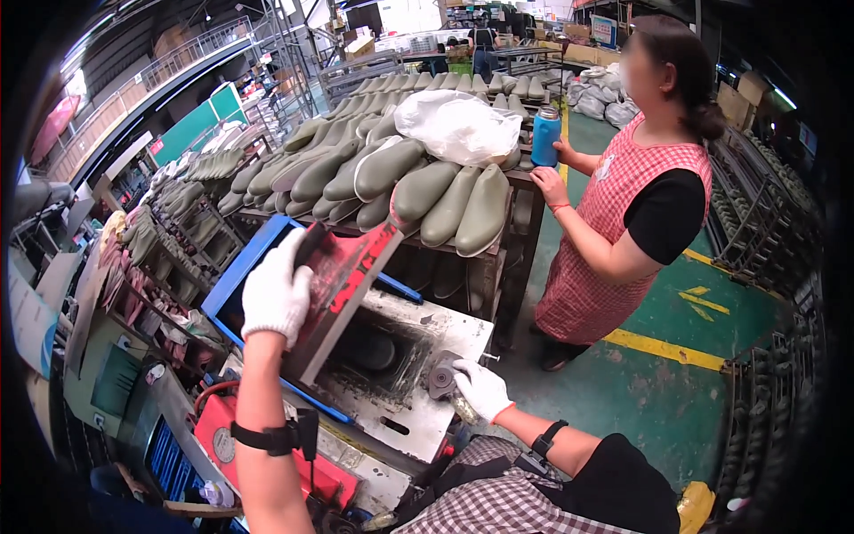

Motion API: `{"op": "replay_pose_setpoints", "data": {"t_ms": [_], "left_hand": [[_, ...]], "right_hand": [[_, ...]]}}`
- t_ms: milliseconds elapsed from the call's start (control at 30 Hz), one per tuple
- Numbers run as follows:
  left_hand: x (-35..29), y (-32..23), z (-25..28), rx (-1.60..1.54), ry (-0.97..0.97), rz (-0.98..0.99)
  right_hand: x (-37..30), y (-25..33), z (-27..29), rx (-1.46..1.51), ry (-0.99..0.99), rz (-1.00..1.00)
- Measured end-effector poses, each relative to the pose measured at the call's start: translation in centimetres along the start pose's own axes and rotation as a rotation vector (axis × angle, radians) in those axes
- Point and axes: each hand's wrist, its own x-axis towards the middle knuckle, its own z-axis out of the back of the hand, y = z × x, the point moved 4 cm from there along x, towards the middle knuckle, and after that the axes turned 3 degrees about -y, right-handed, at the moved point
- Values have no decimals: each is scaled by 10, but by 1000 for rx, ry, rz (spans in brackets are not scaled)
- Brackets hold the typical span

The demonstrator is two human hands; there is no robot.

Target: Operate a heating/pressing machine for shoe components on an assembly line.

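Note:
My left hand (276, 292), in a white knit glove, is closed around the black handle (311, 240) of a red metal lid (347, 280) with worn paint. The lid stands tilted up over a machine bed (436, 325) of scuffed light metal. In the bed's recess lies a dark, rounded form (369, 347), partly hidden by the lid. My right hand (483, 392), gloved alike, has its fingers bent against a round grey metal part (442, 378) at the bed's right edge; its fingertips are partly hidden.
Rows of olive-green clog-shaped shoes (400, 178) fill a rack beyond the machine, with a white plastic bag (458, 125) on top. At right, a person (614, 214) in a red checked apron holds a blue bottle (544, 138). Blue frame bars (249, 267) surround the bed.

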Motion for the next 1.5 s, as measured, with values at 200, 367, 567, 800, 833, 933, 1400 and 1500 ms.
{"op": "replay_pose_setpoints", "data": {"t_ms": [200,367,567,800,833,933,1400,1500], "left_hand": [[14,14,14,4,-25,-72],[12,15,12,24,-50,-71],[13,15,11,16,-74,-59],[13,18,7,15,-99,-75],[13,18,7,15,-107,-83],[13,18,7,6,-114,-83],[13,15,9,9,-102,-35],[13,14,10,9,-105,-32]], "right_hand": [[-1,-3,-2,18,13,-51],[-1,-4,-3,14,31,-70],[0,-3,-2,15,69,-119],[0,-7,-5,11,96,-146],[0,-7,-6,14,93,-142],[0,-7,-6,27,35,-90],[1,-6,-4,19,93,-149],[2,-5,-3,19,100,-148]]}}
